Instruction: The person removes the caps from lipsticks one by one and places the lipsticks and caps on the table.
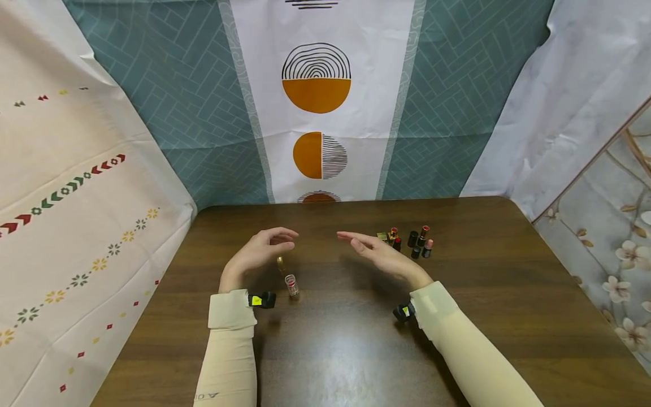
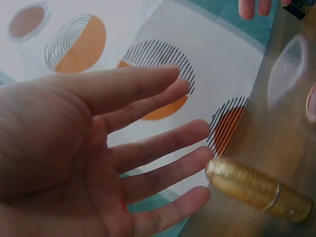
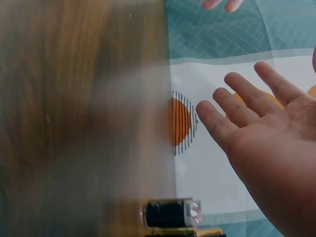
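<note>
My left hand (image 1: 258, 251) hovers over the table with relaxed, slightly bent fingers and holds nothing. In the left wrist view its palm (image 2: 64, 153) shows bare, fingers spread. Below it stands a gold lipstick tube (image 1: 281, 264), larger in the left wrist view (image 2: 259, 191). Beside that tube is a clear-capped lipstick (image 1: 292, 286) with a pinkish top. My right hand (image 1: 383, 257) is also raised, fingers nearly straight and holding nothing; the right wrist view shows its empty palm (image 3: 276, 123). Nearest to it is a group of lipsticks, among them a red one (image 1: 393, 234).
On the right of the brown wooden table (image 1: 330, 350) are a black cap (image 1: 413, 238), an uncapped red lipstick (image 1: 423, 234) and a pink lipstick (image 1: 428, 247). A patterned cloth (image 1: 203, 102) hangs behind the table's far edge; more cloth lines both sides.
</note>
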`<state>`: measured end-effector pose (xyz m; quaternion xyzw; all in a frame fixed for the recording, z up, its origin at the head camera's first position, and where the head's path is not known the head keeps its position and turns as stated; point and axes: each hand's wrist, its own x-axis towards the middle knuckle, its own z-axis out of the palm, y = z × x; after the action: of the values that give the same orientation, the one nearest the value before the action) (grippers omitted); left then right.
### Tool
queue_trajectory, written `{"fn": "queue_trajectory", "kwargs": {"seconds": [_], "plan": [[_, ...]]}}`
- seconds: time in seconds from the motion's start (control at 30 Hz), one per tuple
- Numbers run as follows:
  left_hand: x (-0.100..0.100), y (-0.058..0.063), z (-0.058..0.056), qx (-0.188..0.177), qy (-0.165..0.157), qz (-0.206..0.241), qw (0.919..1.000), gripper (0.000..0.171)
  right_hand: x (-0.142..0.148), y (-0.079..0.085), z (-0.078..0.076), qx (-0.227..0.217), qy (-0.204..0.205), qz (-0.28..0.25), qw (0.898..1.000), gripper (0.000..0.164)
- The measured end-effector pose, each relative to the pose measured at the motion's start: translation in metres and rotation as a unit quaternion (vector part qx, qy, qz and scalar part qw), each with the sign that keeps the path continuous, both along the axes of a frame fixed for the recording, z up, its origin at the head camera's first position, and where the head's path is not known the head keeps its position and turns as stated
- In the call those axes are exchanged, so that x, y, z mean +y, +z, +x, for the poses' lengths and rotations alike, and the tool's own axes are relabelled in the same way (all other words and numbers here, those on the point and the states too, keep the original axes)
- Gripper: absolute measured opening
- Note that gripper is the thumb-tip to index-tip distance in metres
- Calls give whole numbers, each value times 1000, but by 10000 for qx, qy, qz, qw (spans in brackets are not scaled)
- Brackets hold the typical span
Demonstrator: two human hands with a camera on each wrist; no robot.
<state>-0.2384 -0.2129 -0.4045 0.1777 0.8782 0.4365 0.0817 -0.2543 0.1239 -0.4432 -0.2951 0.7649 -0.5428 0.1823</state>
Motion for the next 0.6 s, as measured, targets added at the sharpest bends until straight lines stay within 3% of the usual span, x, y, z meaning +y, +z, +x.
{"fn": "queue_trajectory", "kwargs": {"seconds": [0.33, 0.6], "plan": [[-10, -11, 3, -453, -461, -94, 9979, 39, -18, -9, -1, -41, 316, 14, 9995, 55], [-17, -17, 5, -387, -392, -160, 9984, 40, -25, -11, 2, 93, 321, 207, 9992, 54]]}}
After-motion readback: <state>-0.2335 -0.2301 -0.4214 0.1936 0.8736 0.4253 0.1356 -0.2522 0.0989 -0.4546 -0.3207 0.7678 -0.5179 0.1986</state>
